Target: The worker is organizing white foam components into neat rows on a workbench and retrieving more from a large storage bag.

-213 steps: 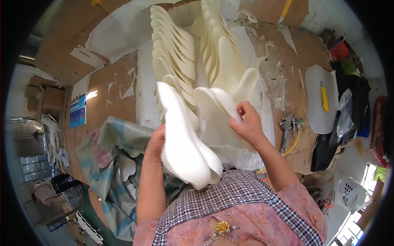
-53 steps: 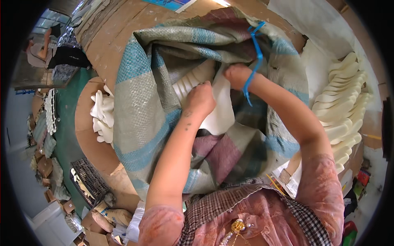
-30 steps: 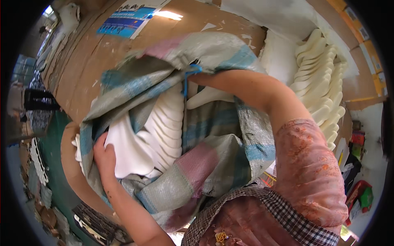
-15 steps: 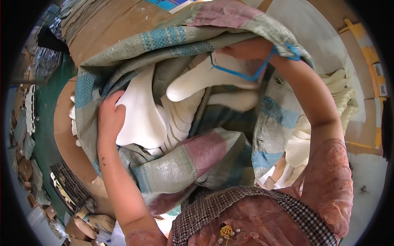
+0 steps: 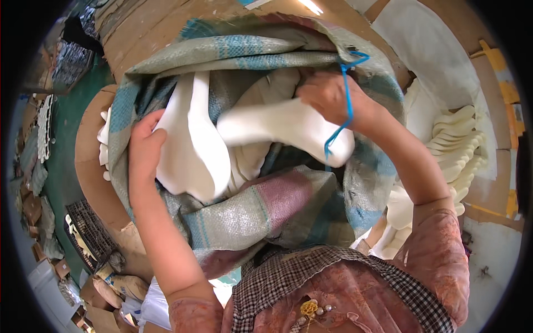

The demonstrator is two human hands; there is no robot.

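Observation:
A woven plastic sack [image 5: 222, 222], grey-green with blue and dull red bands, gapes open in front of me. Inside lie several smooth white pieces, wide at one end and narrow at the other. At the sack's left side, my left hand [image 5: 145, 150] is closed on the edge of an upright white piece [image 5: 186, 150], its fingertips partly hidden. My right hand [image 5: 327, 97] grips another white piece [image 5: 277, 122], which lies crosswise and is blurred at its left end. A blue cord [image 5: 348, 100] tied to the sack's rim hangs over my right wrist. More pale pieces [image 5: 250, 158] are stacked deeper inside.
Rows of cream-white pieces [image 5: 461, 150] lie to the right of the sack, by a whitish sheet [image 5: 433, 50]. Brown cardboard [image 5: 91, 161] curves along the left. A dark crate [image 5: 89, 233] with pale pieces stands on the green floor [image 5: 61, 166], lower left.
My right hand has drawn back from under the sack's rim and come lower, swinging its white piece more level. The blue cord now hangs down. The left hand stays nearly in place.

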